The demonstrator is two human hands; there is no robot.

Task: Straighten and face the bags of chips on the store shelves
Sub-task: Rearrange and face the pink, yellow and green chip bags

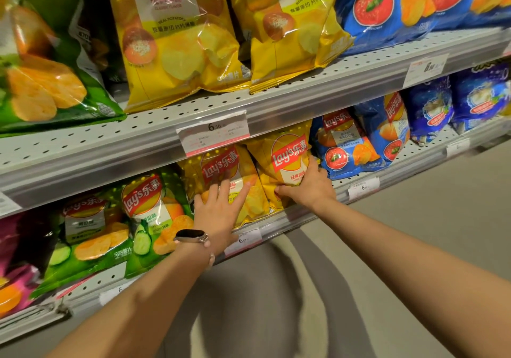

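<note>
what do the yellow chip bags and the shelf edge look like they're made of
Yellow chip bags: thin glossy plastic film, probably foil-lined; they crinkle and throw bright glare spots. Shelf edge: looks like painted or coated metal, pale grey and matte, with rows of punched holes on the deck behind it.

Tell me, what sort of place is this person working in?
Most likely a shop's snack aisle. Perforated metal shelves hold rows of chip bags, such as the yellow bag that the right hand grips, and price tags clip to the shelf edges.
</note>
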